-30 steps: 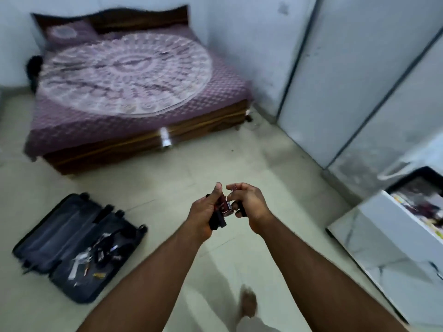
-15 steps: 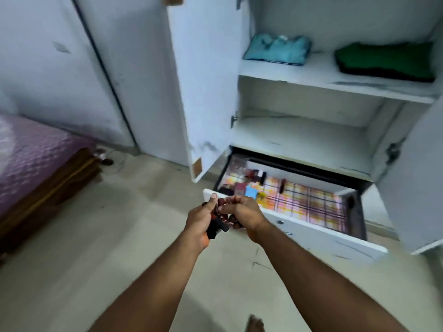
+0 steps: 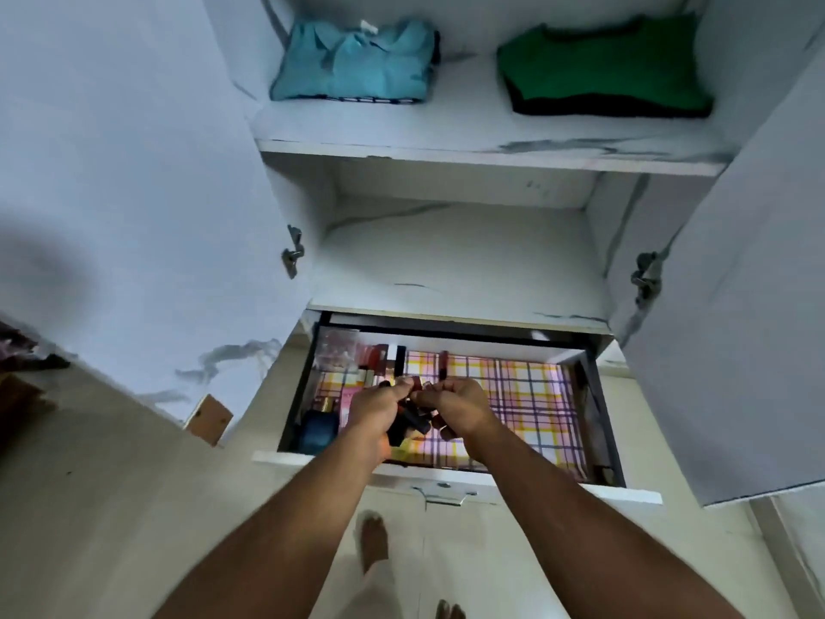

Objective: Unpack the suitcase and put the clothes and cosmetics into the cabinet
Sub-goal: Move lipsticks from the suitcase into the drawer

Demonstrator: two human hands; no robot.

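Two hands work over the open drawer: my left hand and right hand are both curled round a bunch of small dark cosmetics, held together above it, likely for dropping in. More cosmetics lie at the drawer's left end, too jumbled to count. Two folded clothes piles, blue and green, sit on the shelf above the drawer.

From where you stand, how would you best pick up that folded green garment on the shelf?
Take the green garment from its front edge, both hands sliding under its dark bottom layer. It lies flat and folded, that edge faces the open cabinet, with bare shelf around it.
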